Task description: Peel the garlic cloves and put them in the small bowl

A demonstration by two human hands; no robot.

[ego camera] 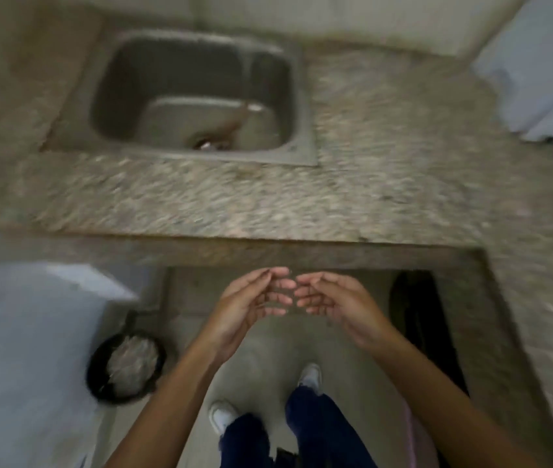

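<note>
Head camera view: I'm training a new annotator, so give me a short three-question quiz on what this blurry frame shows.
1. True or false: the left hand and the right hand each hold a garlic clove.
2. What is set into the stone counter beyond the hands? A) a stove B) a metal sink C) a cutting board
3. Fill in: on the floor to the person's left stands a round black ____.

Key
1. False. Both hands are raised palm up below the counter edge, fingers loosely curled, fingertips nearly meeting, and nothing shows in them.
2. B
3. Bin, with a pale liner or contents; blur hides which.
</note>
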